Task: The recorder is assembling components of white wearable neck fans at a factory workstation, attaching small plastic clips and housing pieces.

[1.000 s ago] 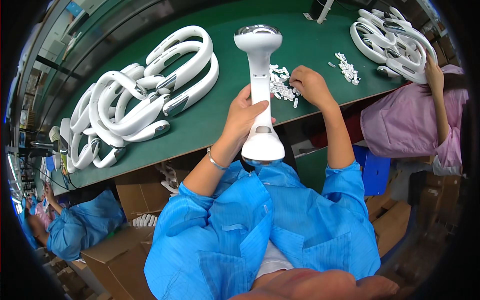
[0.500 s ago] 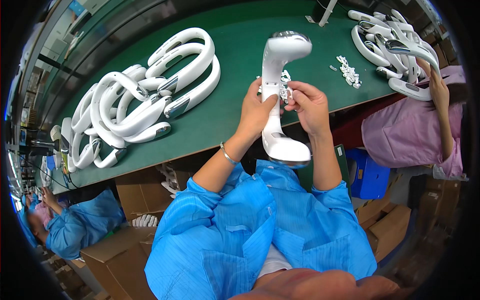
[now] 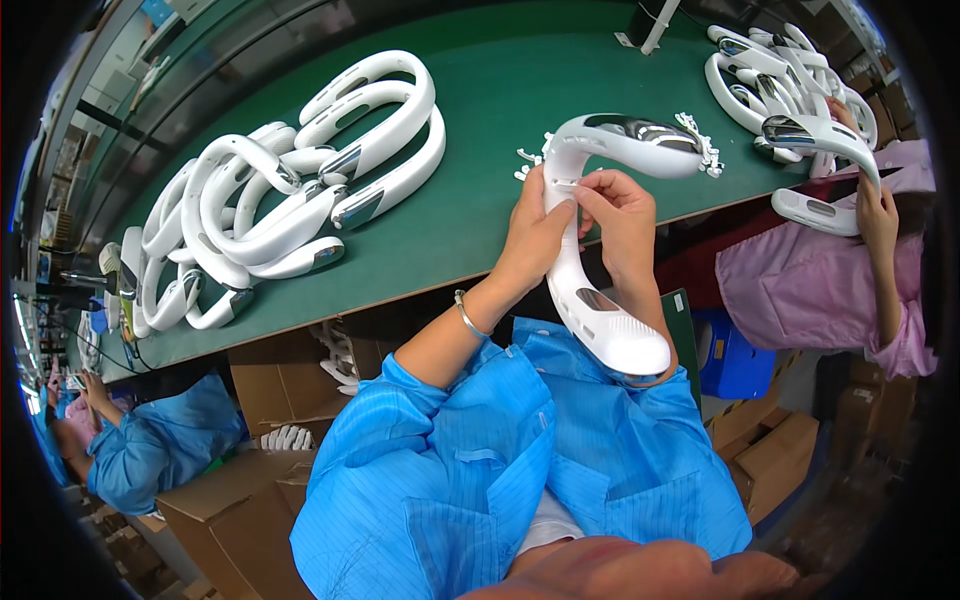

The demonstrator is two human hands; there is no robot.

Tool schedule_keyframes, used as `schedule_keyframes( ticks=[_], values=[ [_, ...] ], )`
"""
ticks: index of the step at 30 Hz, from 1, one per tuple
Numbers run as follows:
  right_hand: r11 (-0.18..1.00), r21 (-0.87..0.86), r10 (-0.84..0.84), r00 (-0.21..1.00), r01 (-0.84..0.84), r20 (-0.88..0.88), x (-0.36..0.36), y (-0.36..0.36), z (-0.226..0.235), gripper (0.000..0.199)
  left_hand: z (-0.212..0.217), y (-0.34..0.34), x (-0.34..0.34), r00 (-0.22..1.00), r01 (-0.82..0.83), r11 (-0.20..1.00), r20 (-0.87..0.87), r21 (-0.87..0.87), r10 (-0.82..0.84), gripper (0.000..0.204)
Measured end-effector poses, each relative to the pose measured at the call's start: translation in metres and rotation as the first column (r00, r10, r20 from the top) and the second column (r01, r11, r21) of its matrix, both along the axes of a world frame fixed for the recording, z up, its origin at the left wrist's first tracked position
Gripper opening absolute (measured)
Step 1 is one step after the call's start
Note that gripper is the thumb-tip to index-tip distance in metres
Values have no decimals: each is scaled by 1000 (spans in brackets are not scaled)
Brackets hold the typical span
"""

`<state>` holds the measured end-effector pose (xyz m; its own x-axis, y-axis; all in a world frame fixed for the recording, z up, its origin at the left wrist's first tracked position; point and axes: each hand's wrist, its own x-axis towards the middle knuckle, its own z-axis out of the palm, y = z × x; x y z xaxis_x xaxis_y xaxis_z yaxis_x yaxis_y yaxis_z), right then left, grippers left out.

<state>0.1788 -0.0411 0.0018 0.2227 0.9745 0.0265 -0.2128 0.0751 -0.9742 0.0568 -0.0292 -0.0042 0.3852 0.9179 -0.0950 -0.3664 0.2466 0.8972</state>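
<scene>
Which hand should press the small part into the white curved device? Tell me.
Probably the right hand: its fingertips pinch at the white curved device, while the left hand grips and steadies it.

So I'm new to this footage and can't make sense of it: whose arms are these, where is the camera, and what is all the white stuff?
The camera sits on a person's head and looks down, so the blue-sleeved arms are their own. The wide lens bends straight edges. Both hands hold one white U-shaped plastic device: the left hand grips its arm, and the right hand pinches beside it. On the green table lie a pile of the same devices, small white parts and another pile. On the right, a co-worker's hand holds another device.
</scene>
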Motion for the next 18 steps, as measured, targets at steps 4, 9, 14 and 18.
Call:
schedule_keyframes(
  ticks=[4,9,14,18],
  values=[
    [996,-18,-81,989,84,127,-2,-13,4,12,-7,-11,2,1000,-16,999,-3,39,17,28],
    [991,129,55,987,-35,-154,25,-16,-37,30,-10,-13,2,1000,-26,989,19,146,23,27],
    [971,-109,209,977,-211,-32,34,5,-14,33,-10,8,8,995,20,994,91,104,-30,26],
    [954,289,-139,969,75,205,26,18,-29,27,1,16,14,994,-106,927,46,360,96,23]
  ],
)
